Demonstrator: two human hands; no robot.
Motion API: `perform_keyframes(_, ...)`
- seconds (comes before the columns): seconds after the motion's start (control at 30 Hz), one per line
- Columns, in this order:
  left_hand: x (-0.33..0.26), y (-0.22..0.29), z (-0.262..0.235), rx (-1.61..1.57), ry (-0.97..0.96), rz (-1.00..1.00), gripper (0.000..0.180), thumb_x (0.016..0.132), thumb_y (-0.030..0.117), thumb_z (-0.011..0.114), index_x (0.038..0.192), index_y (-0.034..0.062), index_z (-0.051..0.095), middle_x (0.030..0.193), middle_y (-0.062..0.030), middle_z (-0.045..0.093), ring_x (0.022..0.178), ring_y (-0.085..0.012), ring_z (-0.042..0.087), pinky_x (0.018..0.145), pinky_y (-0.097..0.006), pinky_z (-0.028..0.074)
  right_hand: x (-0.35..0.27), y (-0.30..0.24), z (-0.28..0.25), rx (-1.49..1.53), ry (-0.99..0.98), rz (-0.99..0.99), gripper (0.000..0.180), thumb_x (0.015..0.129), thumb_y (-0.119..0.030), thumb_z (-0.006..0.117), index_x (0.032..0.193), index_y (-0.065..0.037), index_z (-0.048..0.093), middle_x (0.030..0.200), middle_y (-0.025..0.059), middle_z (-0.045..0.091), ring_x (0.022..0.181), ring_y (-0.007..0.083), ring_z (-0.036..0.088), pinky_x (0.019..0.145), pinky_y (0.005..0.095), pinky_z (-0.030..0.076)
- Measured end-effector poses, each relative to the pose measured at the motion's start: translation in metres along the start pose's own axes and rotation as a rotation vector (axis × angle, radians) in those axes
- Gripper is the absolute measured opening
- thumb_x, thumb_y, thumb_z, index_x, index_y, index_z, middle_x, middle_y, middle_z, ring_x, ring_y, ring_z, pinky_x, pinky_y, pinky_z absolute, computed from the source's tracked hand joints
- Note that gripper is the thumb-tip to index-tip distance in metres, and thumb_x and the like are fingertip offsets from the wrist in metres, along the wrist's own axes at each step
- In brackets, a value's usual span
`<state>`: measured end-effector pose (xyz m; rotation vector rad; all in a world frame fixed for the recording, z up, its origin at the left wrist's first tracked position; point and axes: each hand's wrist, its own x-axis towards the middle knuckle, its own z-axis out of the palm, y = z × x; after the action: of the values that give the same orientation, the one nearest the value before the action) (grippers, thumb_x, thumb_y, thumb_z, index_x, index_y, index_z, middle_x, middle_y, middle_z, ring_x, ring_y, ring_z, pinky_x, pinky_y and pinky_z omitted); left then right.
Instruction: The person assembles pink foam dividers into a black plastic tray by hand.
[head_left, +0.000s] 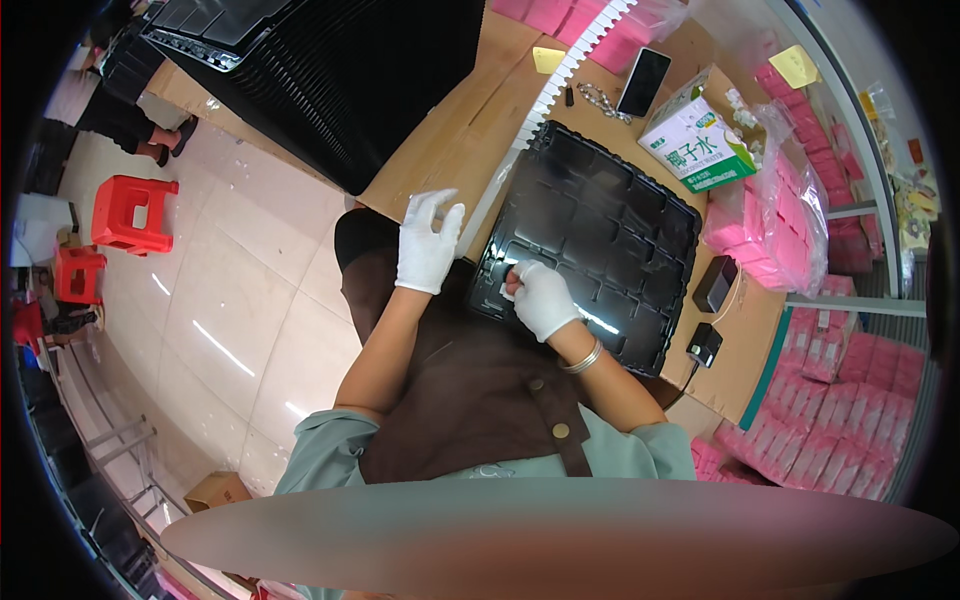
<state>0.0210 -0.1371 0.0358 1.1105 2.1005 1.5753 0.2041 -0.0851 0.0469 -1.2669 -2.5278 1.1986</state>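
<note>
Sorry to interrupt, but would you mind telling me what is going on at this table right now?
A person in white gloves is working at a black plastic moulded tray with many compartments on a cardboard-covered table. The right hand presses a small white piece at the tray's near edge. The left hand hovers open beside the tray, holding nothing. Bags of pink packets and a green-and-white carton lie beyond.

Both hands wear thin white fabric gloves, the left hand [428,245] and the right hand [543,300] alike. A silver metal bangle [582,358] circles the right wrist. Pale grey-green short sleeves [318,452] sit under a dark brown apron [470,390] with round buttons
</note>
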Motion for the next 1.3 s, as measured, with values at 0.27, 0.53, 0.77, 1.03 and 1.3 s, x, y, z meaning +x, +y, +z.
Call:
perform_keyframes(0.27,-0.003,-0.003,-0.001,0.035,-0.041,0.007,0.02,0.084,0.013,0.059,0.102,0.0037,0.062,0.101,-0.0113,0.059,0.091,-0.0208,0.06,0.078,-0.029,0.047,0.002,0.009,0.007,-0.151,0.094,-0.133,0.003,0.076,-0.001,0.055,0.077,0.0,0.058,0.072,0.0145,0.06,0.068,0.0283,0.061,0.064,0.0352,0.048)
perform_keyframes(0.53,-0.004,-0.017,-0.014,-0.008,-0.006,-0.01,0.018,0.084,0.011,0.059,0.099,0.0024,0.063,0.095,-0.0104,0.06,0.082,-0.0195,0.06,0.073,-0.027,0.048,0.045,0.034,-0.159,0.631,0.971,-0.197,0.015,0.082,0.004,0.046,0.071,-0.004,0.052,0.064,0.0023,0.052,0.054,0.0088,0.048,0.048,0.0214,0.038)
perform_keyframes(0.77,-0.001,0.006,-0.011,-0.012,-0.035,0.025,0.018,0.084,0.011,0.058,0.099,0.0019,0.063,0.096,-0.0102,0.06,0.081,-0.0181,0.061,0.072,-0.026,0.048,0.108,0.134,-0.356,0.059,1.023,-0.035,0.017,0.08,-0.011,0.059,0.092,-0.003,0.068,0.076,0.011,0.066,0.061,0.0137,0.059,0.058,0.0274,0.047)
perform_keyframes(1.03,0.002,-0.001,-0.03,0.166,0.049,0.088,0.015,0.084,0.008,0.058,0.095,0.0013,0.063,0.095,-0.0125,0.061,0.088,-0.0242,0.059,0.077,-0.031,0.046,0.048,0.181,-0.41,-0.267,1.143,0.074,0.016,0.07,-0.013,0.068,0.08,-0.001,0.065,0.073,0.0125,0.066,0.066,0.0199,0.062,0.065,0.0324,0.048)
perform_keyframes(1.3,0.015,0.006,-0.009,0.169,0.002,0.043,0.016,0.084,0.006,0.057,0.097,0.0006,0.063,0.097,-0.0122,0.06,0.089,-0.024,0.059,0.078,-0.031,0.047,-0.012,0.3,-0.354,-0.492,0.856,0.334,0.019,0.072,-0.011,0.061,0.089,-0.002,0.066,0.084,0.0186,0.065,0.079,0.0293,0.064,0.073,0.0345,0.048)
